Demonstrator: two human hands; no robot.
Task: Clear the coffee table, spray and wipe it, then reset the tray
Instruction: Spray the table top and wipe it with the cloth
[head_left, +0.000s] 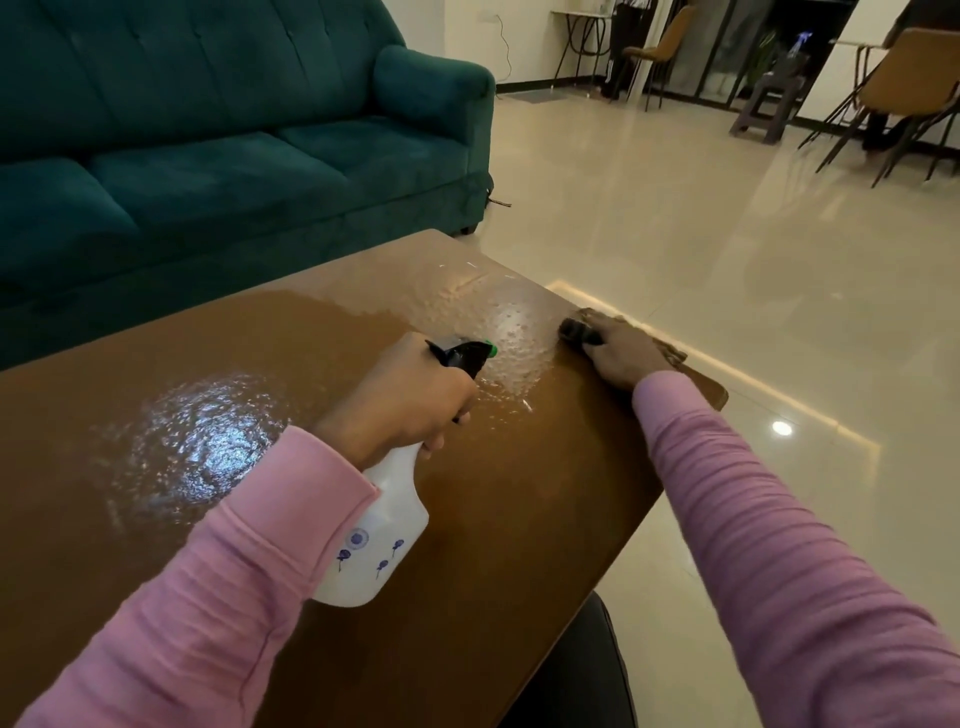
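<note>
Over the near half of the glossy brown wooden coffee table (519, 493), the left hand (405, 400) grips the white plastic spray bottle (379, 525), which points toward 1 o'clock at the wet patch (509, 332). The right hand (623, 353), nearer the patch, presses a brown cloth (672, 357) at 2 o'clock; can't tell if its fingers curl. Nothing's between. Teal fabric sofa (208, 156) sits at 11.

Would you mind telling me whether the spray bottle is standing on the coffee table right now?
No, the left hand grips the spray bottle at its neck and holds it tilted over the coffee table.
</note>
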